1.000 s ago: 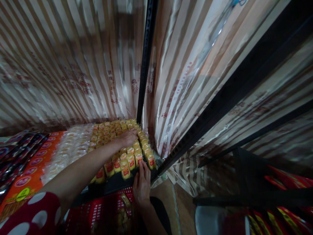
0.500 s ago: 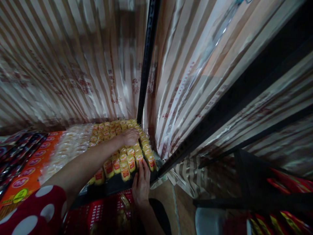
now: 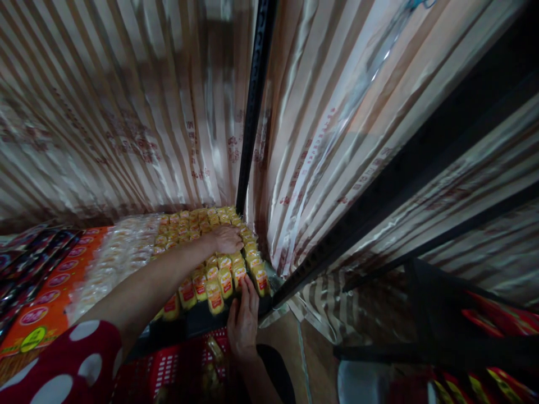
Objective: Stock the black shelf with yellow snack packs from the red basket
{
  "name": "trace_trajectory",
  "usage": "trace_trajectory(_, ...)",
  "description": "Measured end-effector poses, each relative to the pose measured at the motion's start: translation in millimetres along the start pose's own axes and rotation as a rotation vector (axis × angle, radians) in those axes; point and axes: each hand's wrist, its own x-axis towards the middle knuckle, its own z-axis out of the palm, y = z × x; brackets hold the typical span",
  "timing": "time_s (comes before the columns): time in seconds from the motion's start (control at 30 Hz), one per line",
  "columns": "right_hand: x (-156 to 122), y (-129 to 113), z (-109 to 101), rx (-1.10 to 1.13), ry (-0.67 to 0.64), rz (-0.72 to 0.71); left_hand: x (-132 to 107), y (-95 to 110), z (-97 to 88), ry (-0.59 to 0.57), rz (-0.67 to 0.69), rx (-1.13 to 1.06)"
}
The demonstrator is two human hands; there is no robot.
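Note:
Rows of small yellow snack packets [image 3: 213, 297] in clear wrap with red and white labels stand close together on a dark shelf [image 3: 202, 318]. My left hand [image 3: 228, 239] reaches across them from the left, its fingers curled down among the packets near the back right; what they hold, if anything, is hidden. At the shelf's front edge my right hand [image 3: 243, 325] is open, fingers stretched upward. Its fingertips touch the front of a yellow packet [image 3: 240, 274].
Left of the yellow packets lie clear-wrapped pale packets [image 3: 122, 247], orange bags [image 3: 54, 280] and dark packages [image 3: 29, 264]. Below is a red basket [image 3: 164, 365] with some packets inside. Black rack posts [image 3: 252, 106] and striped sheeting [image 3: 168, 101] enclose the corner.
My left hand has moved slightly right and toward me over the packets. My right hand stays nearly still against the front packet.

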Motion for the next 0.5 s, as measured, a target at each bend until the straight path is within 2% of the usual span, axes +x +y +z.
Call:
trace_trajectory(0.2,1.8,1.6,1.7,-0.008,0.001,-0.002,1.0,7.8,-14.5,-0.109,-0.054,0.071)
trace_trajectory(0.37,2.2,1.4,1.3,0.003,0.018,-0.001,0.0,5.8,-15.1,-0.098,-0.089,0.044)
trace_trajectory(0.5,2.0,-0.3,0.5,0.01,0.014,0.005,0.1,2.1,-16.6,-0.165,-0.101,0.019)
